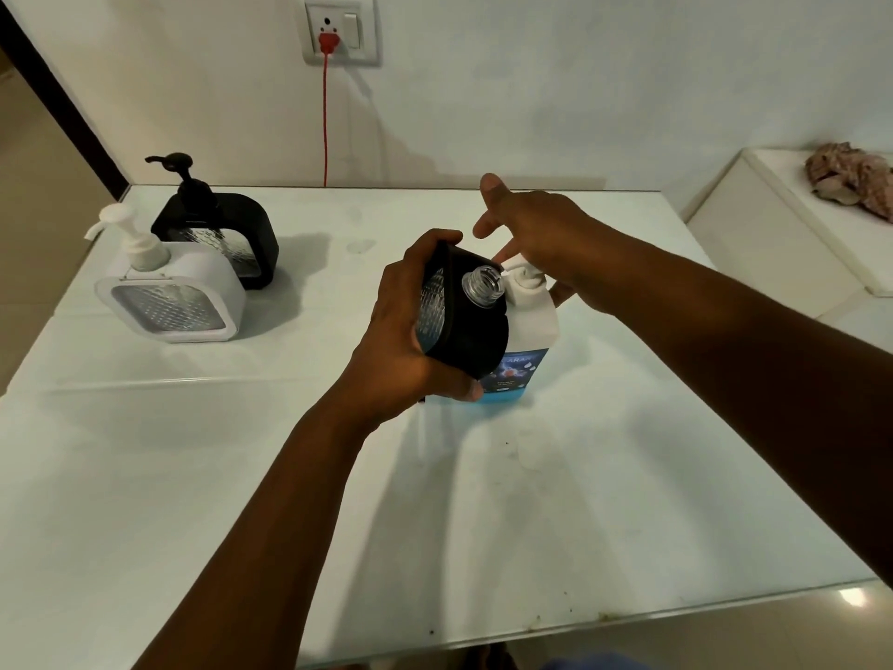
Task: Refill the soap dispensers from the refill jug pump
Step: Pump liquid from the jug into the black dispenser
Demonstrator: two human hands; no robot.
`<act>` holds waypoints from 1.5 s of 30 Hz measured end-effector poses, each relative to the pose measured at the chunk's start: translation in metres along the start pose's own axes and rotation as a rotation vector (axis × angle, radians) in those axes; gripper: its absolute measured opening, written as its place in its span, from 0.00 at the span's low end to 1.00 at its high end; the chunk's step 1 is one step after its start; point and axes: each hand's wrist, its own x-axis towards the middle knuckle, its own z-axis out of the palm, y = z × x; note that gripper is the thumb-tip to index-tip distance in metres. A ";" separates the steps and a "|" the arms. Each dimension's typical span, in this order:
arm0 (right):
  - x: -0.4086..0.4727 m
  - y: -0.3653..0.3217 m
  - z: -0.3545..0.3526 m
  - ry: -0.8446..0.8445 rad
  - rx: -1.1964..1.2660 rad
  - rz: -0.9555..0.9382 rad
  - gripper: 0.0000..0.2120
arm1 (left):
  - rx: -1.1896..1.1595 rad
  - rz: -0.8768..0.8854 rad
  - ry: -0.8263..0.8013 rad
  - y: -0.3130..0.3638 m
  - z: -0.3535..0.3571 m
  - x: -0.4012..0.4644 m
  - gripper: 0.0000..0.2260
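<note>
The big white table [628,476] holds everything. In the middle stands the refill jug [529,331], white on top with a blue label. The left hand [410,340] grips a black soap dispenser [464,326] with its lid off, tipped so its open mouth sits right by the jug's pump [519,278], likely to catch the soap. The right hand [526,229] rests on the pump with straight fingers, likely ready to press. The spout is hidden. Far left wait a white dispenser [169,292] and another black dispenser [217,234], pumps still on.
</note>
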 end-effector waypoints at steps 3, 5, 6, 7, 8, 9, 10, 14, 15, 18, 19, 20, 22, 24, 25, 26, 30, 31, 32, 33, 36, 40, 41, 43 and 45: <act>0.008 0.007 0.007 0.090 -0.157 -0.170 0.21 | -0.016 -0.014 0.002 0.000 0.000 -0.001 0.58; 0.011 0.012 0.012 0.158 -0.202 -0.227 0.19 | -0.021 -0.021 -0.002 0.000 0.001 -0.001 0.58; 0.011 0.013 0.013 0.179 -0.201 -0.231 0.18 | -0.019 -0.020 -0.003 -0.001 0.001 -0.001 0.58; 0.011 0.013 0.014 0.191 -0.203 -0.231 0.18 | -0.018 -0.016 -0.003 -0.001 0.001 0.000 0.58; 0.011 0.012 0.014 0.192 -0.207 -0.227 0.18 | -0.018 -0.010 -0.002 -0.002 0.001 0.001 0.58; 0.010 0.011 0.014 0.180 -0.199 -0.215 0.18 | -0.019 -0.005 -0.002 -0.003 0.000 0.002 0.58; 0.008 0.009 0.013 0.165 -0.218 -0.225 0.19 | -0.019 0.000 -0.006 -0.003 0.000 0.002 0.58; 0.001 -0.001 0.004 0.037 -0.031 -0.033 0.29 | -0.013 -0.002 -0.009 -0.003 0.000 0.002 0.57; -0.001 -0.002 0.002 0.014 -0.001 0.009 0.30 | -0.011 -0.004 -0.010 -0.003 0.000 0.002 0.57; 0.000 -0.002 0.001 0.035 0.000 -0.018 0.26 | -0.013 -0.001 -0.014 -0.002 0.000 0.002 0.58; 0.002 -0.001 0.002 0.060 -0.046 -0.068 0.23 | -0.018 0.001 -0.014 -0.001 -0.001 0.003 0.58; 0.005 0.002 0.005 0.089 -0.115 -0.123 0.20 | -0.021 0.001 -0.015 -0.001 0.000 0.003 0.58; 0.012 0.010 0.009 0.151 -0.238 -0.239 0.16 | -0.030 0.001 -0.020 -0.002 0.000 0.003 0.58; 0.015 0.018 0.015 0.228 -0.291 -0.304 0.16 | -0.040 -0.007 -0.025 -0.003 -0.001 0.003 0.58; 0.014 0.020 0.016 0.251 -0.298 -0.315 0.17 | -0.046 -0.011 -0.028 -0.003 -0.001 0.003 0.58; 0.014 0.020 0.016 0.258 -0.318 -0.317 0.17 | -0.051 -0.016 -0.030 -0.003 -0.001 0.002 0.58; 0.009 0.008 0.011 0.147 -0.281 -0.247 0.20 | -0.057 -0.036 -0.026 -0.002 0.000 0.001 0.59; 0.007 0.004 0.009 0.096 -0.215 -0.189 0.23 | -0.055 -0.040 -0.027 -0.002 -0.001 0.001 0.59; 0.005 0.001 0.007 0.057 -0.139 -0.125 0.26 | -0.055 -0.043 -0.029 -0.002 -0.001 0.001 0.59; 0.005 -0.001 0.004 0.033 -0.063 -0.073 0.28 | -0.056 -0.045 -0.031 -0.002 -0.001 0.001 0.59; 0.002 -0.001 0.002 0.031 -0.045 -0.075 0.27 | -0.063 -0.045 -0.037 0.000 0.000 0.001 0.59; 0.010 0.009 0.010 0.132 -0.095 -0.206 0.18 | -0.064 -0.035 -0.033 -0.001 0.001 0.000 0.59; 0.010 0.010 0.012 0.147 -0.087 -0.211 0.18 | -0.065 -0.036 -0.031 -0.001 0.001 -0.001 0.59; 0.009 0.011 0.012 0.197 -0.106 -0.210 0.18 | -0.064 -0.028 -0.027 0.000 0.000 -0.002 0.59; 0.007 0.011 0.014 0.181 -0.137 -0.212 0.20 | -0.060 -0.023 -0.024 0.000 0.002 -0.002 0.59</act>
